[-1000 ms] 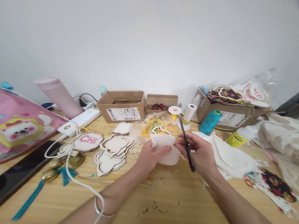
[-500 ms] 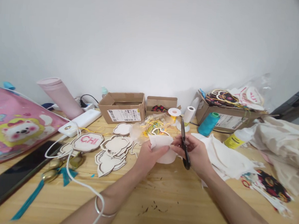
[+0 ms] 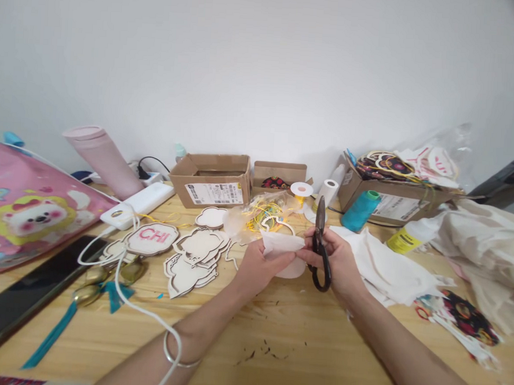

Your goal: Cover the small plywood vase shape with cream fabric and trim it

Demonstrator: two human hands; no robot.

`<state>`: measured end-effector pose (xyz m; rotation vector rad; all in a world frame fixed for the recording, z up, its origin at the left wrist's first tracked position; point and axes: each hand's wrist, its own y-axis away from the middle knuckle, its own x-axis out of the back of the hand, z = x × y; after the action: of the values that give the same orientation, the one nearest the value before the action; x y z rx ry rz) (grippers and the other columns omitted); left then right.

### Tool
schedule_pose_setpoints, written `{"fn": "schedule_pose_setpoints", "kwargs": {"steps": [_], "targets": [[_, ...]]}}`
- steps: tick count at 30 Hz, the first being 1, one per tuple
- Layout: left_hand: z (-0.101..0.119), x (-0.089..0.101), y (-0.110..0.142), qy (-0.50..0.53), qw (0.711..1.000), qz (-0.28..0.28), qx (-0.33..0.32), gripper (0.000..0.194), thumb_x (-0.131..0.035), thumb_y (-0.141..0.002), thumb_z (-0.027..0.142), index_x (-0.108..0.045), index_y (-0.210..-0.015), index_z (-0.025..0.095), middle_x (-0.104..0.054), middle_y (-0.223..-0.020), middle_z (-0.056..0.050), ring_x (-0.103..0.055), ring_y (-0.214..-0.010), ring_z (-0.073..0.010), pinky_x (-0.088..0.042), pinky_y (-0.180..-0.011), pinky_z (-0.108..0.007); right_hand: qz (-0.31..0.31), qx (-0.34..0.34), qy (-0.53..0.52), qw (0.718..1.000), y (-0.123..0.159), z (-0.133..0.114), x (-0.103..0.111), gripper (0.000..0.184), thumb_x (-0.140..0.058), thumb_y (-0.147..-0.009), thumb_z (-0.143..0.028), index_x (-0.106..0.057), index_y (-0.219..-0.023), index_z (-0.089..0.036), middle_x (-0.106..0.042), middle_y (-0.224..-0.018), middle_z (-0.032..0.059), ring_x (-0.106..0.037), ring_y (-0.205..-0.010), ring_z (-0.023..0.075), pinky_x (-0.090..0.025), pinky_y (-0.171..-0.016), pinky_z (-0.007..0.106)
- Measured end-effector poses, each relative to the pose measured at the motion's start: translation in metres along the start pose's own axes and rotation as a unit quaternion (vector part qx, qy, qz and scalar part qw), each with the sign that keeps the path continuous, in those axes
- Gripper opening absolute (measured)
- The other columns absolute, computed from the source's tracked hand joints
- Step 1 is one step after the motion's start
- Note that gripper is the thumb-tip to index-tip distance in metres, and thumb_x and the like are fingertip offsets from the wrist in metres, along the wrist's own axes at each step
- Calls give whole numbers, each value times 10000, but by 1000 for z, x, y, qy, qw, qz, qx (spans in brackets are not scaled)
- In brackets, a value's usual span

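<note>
My left hand [image 3: 256, 269] is closed on a white piece of cloth [image 3: 282, 244], thumb along its near side. Black-handled scissors [image 3: 321, 260] stand nearly upright in my right hand [image 3: 340, 260], blades pointing up and away. The fingertips of my right hand also touch the cloth's right edge. A rounded lower part of the white piece hangs below my hands. Just left lie stacked wooden cloud-shaped frames [image 3: 194, 258] and an embroidered "CHI" cloud [image 3: 152, 239]. To the right more white cloth [image 3: 383, 267] lies crumpled.
Behind my hands are cardboard boxes [image 3: 216, 193], tangled yellow cords [image 3: 264, 215], a teal thread cone [image 3: 360, 211] and a glue bottle [image 3: 413, 236]. A white cable [image 3: 145, 309] passes over my left forearm. On the left sit a phone [image 3: 28, 294], a power bank [image 3: 138, 205] and a pink tumbler [image 3: 104, 160].
The scissors have turned to show more of their handle loops and blades, and moved slightly right. The cloth has shifted a little right with my hands. The view has tilted slightly.
</note>
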<state>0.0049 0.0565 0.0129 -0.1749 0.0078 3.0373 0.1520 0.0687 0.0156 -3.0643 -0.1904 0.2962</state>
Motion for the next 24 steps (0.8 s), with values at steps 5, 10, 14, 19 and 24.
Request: {"fn": "schedule_pose_setpoints", "kwargs": {"steps": [5,10,14,19,24], "targets": [[1,1,-2,34,998,27,42,273,-701,-596,279,-663,-840,162,-691,-812,-31,-614,-718,-163,-467,-616,-224,-14,-14,-21,1000,-3,3,8,350,-740,-546,-174,-552,-840,-205,-554,-661,-48,-504,-541,69,-406,-472,169],[4,9,-5,110,989,54,82,329,-715,-581,295,-628,-864,152,-665,-774,-22,-587,-659,-135,-467,-585,-223,19,23,-49,998,-10,-4,20,299,-699,-624,-255,-538,-874,-219,-520,-579,-63,-477,-469,71,-406,-449,189],[4,13,-7,168,981,33,95,329,-711,-595,273,-599,-880,151,-644,-751,-13,-572,-616,-109,-460,-546,-198,-15,51,-9,999,-11,-8,25,315,-662,-659,-392,-545,-894,-217,-591,-654,-5,-562,-652,133,-456,-652,265],[4,14,-6,172,980,27,96,357,-717,-588,255,-581,-899,147,-636,-742,-16,-574,-613,-109,-461,-529,-192,-105,87,41,990,-7,-4,25,467,-483,-712,-590,-517,-991,-216,-578,-837,64,-544,-789,197,-444,-699,323],[9,16,-6,138,984,57,100,460,-742,-537,275,-566,-946,163,-648,-784,-34,-589,-616,-137,-475,-524,-229,-140,65,165,974,-4,-14,21,386,-504,-737,-514,-552,-909,-173,-474,-659,4,-467,-587,132,-405,-541,265]]}}
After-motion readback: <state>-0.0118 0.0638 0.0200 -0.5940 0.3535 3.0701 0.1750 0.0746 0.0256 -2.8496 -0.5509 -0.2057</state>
